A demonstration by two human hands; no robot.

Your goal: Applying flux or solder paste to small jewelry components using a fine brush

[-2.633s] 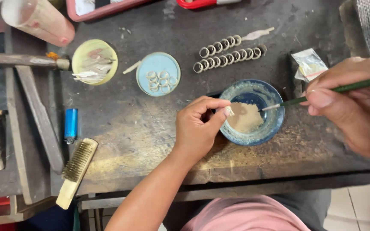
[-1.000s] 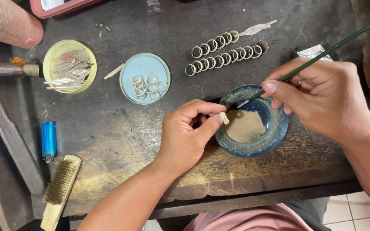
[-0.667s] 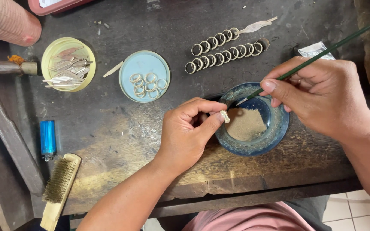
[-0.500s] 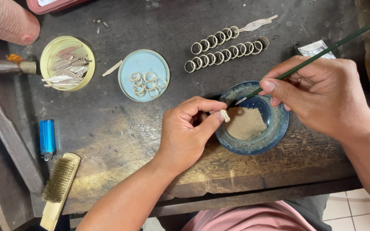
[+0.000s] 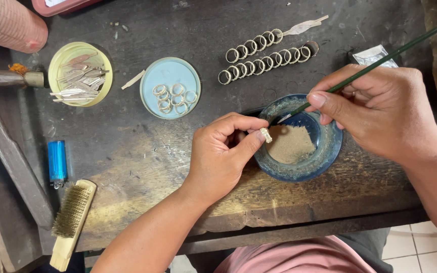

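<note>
Unmoved, brush [image 5: 370,65] slants, tip down-left into bowl [image 5: 324,156].

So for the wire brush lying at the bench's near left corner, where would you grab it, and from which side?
Probably by the bare wooden handle end of the wire brush, the end nearest the bench edge. Come from above, fingers across its narrow width. It lies flat with bristles at the far end, and the blue lighter sits close beyond them.

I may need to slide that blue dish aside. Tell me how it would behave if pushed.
The blue dish looks low and wide, so it would probably slide rather than tip. Its loose tan powder could shift or spill. It seems glassy, so likely breakable.
</note>
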